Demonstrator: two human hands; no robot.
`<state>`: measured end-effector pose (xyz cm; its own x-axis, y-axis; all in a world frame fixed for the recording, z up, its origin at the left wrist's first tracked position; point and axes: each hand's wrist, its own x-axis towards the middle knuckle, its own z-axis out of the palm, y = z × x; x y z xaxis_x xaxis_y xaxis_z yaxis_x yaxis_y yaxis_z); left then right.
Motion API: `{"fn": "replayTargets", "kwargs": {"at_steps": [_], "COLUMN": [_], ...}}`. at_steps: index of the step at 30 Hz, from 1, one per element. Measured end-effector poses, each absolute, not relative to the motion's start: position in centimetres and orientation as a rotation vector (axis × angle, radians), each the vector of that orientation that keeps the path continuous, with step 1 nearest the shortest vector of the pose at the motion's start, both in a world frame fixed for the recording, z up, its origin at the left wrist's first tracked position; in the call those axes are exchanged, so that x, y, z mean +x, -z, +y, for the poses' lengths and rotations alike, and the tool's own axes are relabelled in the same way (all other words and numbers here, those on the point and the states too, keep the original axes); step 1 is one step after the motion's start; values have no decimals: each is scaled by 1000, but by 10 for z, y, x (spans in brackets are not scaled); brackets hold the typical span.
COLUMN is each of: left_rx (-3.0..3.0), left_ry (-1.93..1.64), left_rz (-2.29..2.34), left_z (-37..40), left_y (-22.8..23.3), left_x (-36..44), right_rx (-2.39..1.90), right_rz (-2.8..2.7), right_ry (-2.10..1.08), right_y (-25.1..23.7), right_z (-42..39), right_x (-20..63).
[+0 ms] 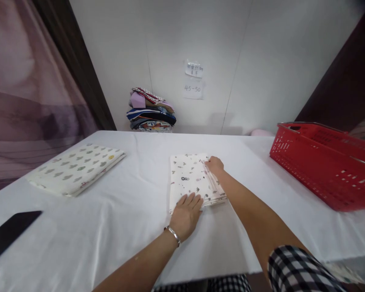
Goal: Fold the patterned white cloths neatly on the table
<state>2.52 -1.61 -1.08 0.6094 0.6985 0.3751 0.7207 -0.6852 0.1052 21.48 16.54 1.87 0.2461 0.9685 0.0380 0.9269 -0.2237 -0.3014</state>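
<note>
Left hand (186, 217), wearing a bracelet (172, 235): lying flat, fingers slightly parted, palm down, pressing the near edge of the printed cloth.
Printed cloth (188, 174), white, folded in layers: resting on the white table (134, 211), directly ahead of the left hand and stretching between both hands.
Right hand (215, 164): curling its fingers, apparently pinching the printed cloth at its far right corner.
Step, as judged: the hands seem to be squaring or smoothing the folds; this is calling for a steady left palm while the right fingers are aligning the layered edge.
Black slab (13, 231), perhaps a phone: lying near left.
Red basket (319, 170): standing at right, apart from the hands.
Second cloth (82, 168), cloud-patterned, folded: lying at left.
Fabric pile (152, 111): sitting beyond the table's far edge.
Paper notes (193, 88): hanging on the wall (215, 40).
</note>
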Motion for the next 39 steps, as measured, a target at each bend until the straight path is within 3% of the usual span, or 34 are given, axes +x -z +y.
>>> {"fn": "replayTargets", "kwargs": {"at_steps": [18, 24, 30, 34, 39], "left_rx": [-2799, -2822, -2909, -2891, -2602], "left_ry": [609, 597, 714, 867, 963], "left_rz": [-1243, -1258, -1302, -1437, -1997], "left_z": [-17, -17, -22, 13, 102], "left_y": [7, 9, -5, -22, -22], "left_x": [25, 26, 19, -1, -17], "right_rx": [-2087, -2182, -2180, -2164, -2202], "right_rz": [-1885, -1687, -1728, -1788, -1736], "right_ry": [82, -181, -240, -240, -309], "right_y": [-13, -12, -19, -23, -22], "right_z": [167, 167, 176, 186, 200], "right_x": [217, 225, 223, 218, 212]}}
